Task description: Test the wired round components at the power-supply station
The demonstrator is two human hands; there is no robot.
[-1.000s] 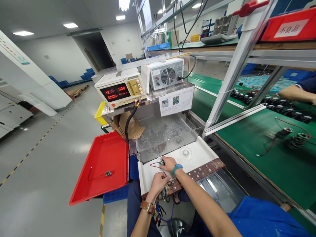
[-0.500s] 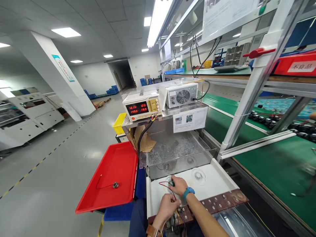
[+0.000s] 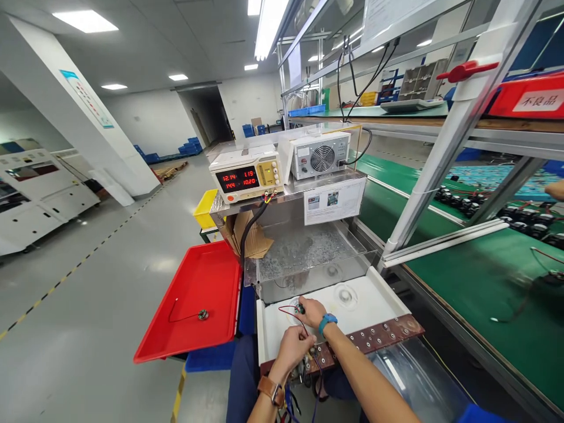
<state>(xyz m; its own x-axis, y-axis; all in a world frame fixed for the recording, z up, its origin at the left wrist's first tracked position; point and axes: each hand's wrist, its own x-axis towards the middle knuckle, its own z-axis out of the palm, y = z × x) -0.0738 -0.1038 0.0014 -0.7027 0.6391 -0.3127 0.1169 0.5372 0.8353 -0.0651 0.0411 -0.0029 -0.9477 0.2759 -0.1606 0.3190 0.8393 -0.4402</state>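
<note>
My right hand (image 3: pixel 312 312) has its fingers closed on a small round circuit board (image 3: pixel 300 308) over the left part of the white tray (image 3: pixel 379 294). A thin red wire (image 3: pixel 285 306) loops out from the board toward my other hand. Close to the brown strip (image 3: pixel 365 348) with metal studs, my left hand (image 3: pixel 294 350) pinches the wire near its end. The fingers hide the exact contact point. On the bench ahead, a power supply (image 3: pixel 247 173) shows lit red digits.
A red tray (image 3: pixel 194 282) at left holds another small round board (image 3: pixel 203 315) with a wire. A clear cover (image 3: pixel 312 258) stands behind the white tray. At right runs a green workbench (image 3: pixel 462 288) with several black parts, and part of another person's hand (image 3: pixel 556 189) shows there.
The view has shifted slightly, so the scene sits a little higher and further left. Both hands keep nearly the same place and grip. Some digits on the power supply differ.
</note>
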